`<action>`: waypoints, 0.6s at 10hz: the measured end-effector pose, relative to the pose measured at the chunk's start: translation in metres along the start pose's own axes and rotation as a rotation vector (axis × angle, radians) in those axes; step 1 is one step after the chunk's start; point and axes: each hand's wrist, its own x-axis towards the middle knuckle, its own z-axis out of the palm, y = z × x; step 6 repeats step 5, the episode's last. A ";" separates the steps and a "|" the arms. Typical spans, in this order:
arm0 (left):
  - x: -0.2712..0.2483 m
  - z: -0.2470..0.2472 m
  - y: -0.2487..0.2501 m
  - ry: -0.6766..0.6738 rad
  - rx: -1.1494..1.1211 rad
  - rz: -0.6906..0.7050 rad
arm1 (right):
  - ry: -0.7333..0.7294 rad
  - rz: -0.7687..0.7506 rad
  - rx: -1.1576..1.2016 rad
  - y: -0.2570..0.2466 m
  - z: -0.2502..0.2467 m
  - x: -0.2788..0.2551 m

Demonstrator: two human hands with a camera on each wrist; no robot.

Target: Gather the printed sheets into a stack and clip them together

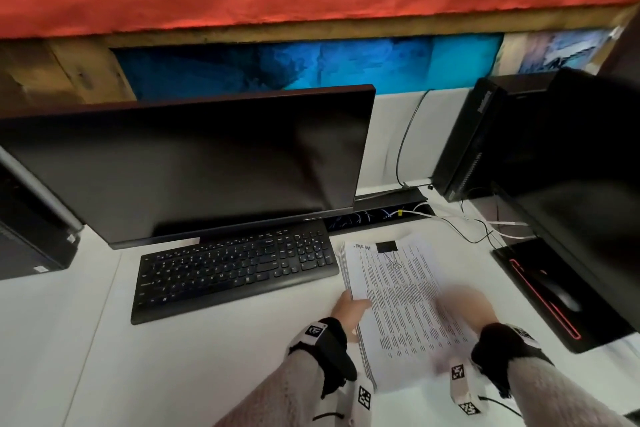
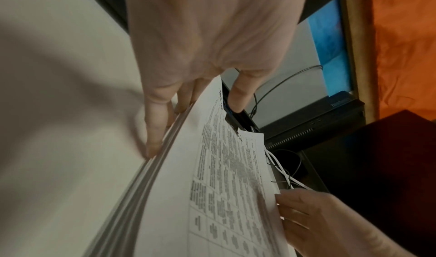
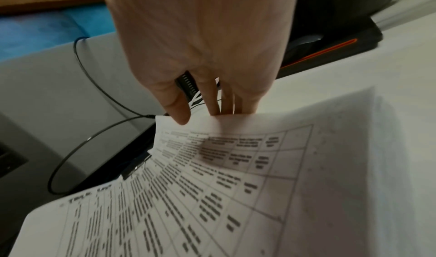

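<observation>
White sheets run lengthwise away from the person, black clip at the far end; left hand grips one long edge, right hand the other, blurred from the head.

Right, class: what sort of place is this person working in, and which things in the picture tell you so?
Most likely an office or computer room. A dark monitor stands behind a black keyboard on a white desk, and a black computer tower with trailing cables sits to the right.

Grey knit sleeves, black wrist straps, white marker-tagged cameras.
</observation>
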 end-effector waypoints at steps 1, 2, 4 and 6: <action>0.006 -0.008 0.003 -0.021 -0.059 -0.018 | -0.105 0.003 -0.020 -0.009 0.004 0.014; 0.011 -0.013 0.002 -0.039 -0.068 -0.019 | -0.162 -0.005 -0.100 -0.017 0.007 0.019; 0.007 -0.020 0.006 -0.025 0.041 0.023 | -0.190 -0.114 -0.343 -0.016 0.014 0.018; 0.005 -0.031 0.008 0.080 0.151 0.125 | -0.073 -0.157 -0.518 -0.012 0.021 0.013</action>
